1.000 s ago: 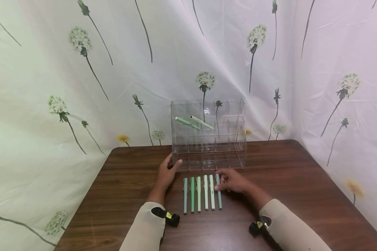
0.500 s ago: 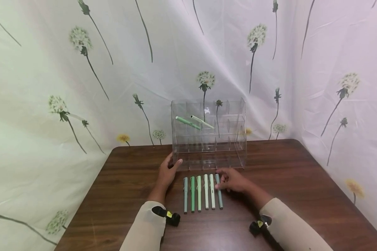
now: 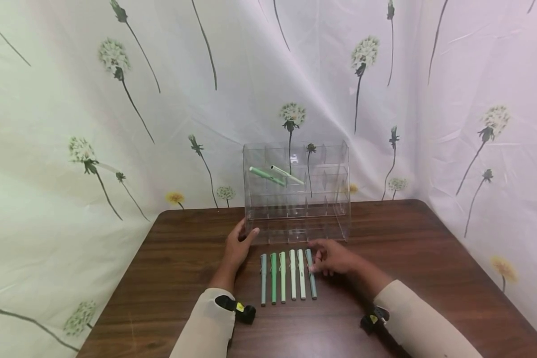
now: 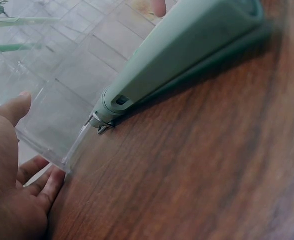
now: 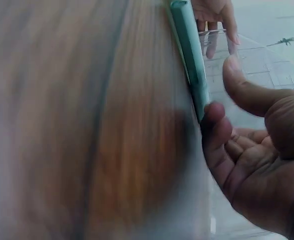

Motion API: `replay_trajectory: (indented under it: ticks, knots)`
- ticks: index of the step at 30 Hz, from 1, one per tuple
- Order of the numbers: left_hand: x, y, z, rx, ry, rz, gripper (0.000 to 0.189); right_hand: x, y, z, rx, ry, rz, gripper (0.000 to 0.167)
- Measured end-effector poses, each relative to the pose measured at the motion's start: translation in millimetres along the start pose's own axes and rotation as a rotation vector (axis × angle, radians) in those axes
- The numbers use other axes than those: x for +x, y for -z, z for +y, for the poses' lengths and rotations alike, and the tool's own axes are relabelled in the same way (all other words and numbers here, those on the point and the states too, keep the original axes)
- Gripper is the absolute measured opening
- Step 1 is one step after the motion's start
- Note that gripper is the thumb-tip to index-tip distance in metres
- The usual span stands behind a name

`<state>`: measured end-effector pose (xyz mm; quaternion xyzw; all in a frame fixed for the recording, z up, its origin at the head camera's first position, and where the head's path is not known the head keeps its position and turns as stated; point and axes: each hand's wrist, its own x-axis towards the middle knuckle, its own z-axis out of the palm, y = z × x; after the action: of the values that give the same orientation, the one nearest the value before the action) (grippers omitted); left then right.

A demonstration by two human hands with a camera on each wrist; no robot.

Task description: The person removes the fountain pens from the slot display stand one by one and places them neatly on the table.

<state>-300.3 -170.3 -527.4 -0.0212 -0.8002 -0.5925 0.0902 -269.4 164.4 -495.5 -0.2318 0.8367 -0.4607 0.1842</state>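
Note:
A clear acrylic organizer [image 3: 317, 217] with tiered compartments stands at the back of the table. My left hand [image 3: 238, 247] grips its lower left corner, thumb in front and fingers around the side. In front of it several capped pens lie in a row, clips toward the organizer. My right hand [image 3: 333, 256] is at the rightmost pen, a grey-blue pen [image 3: 313, 289], with a fingertip right at it. In the right wrist view the thumb [image 5: 246, 92] is held apart from the other fingers. A grey-green pen [image 4: 186, 50] looms large in the left wrist view.
A green pen [image 3: 266, 175] and a pale green pen [image 3: 288, 175] lean in the organizer's upper left compartments. Between the hands lie a bright green pen [image 3: 274, 286], a light green pen [image 3: 283, 286] and two whitish pens. A floral curtain [image 3: 197, 114] hangs behind the table [image 3: 170, 308].
My right hand has shifted slightly to the right, its thumb drawing back from over the rightmost pen. The left hand, organizer and pens keep their places.

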Motion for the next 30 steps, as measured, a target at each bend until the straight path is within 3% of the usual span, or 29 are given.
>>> replay_trajectory:
  ticks: [9,13,21,26,30]
  knots:
    - [3.4,0.9,-3.0,0.001,0.012,0.019,0.071,-2.1,20.9,-29.1,-0.016,0.04,-0.036,0.075]
    - [3.0,1.5,-2.6,0.019,0.015,0.013,0.073,3.2,33.1,-40.1,-0.041,0.053,-0.011,0.072]
    - [2.3,1.7,-1.1,0.012,0.018,0.01,0.074,21.5,60.8,-77.4,-0.124,0.066,0.156,0.061]
    - [0.9,1.3,-0.9,0.004,0.016,0.017,0.074,35.3,75.8,-104.0,-0.104,0.085,0.273,0.051]
    - [1.7,0.9,-1.0,0.007,0.015,0.016,0.074,46.6,82.7,-118.8,-0.095,0.106,0.322,0.046]
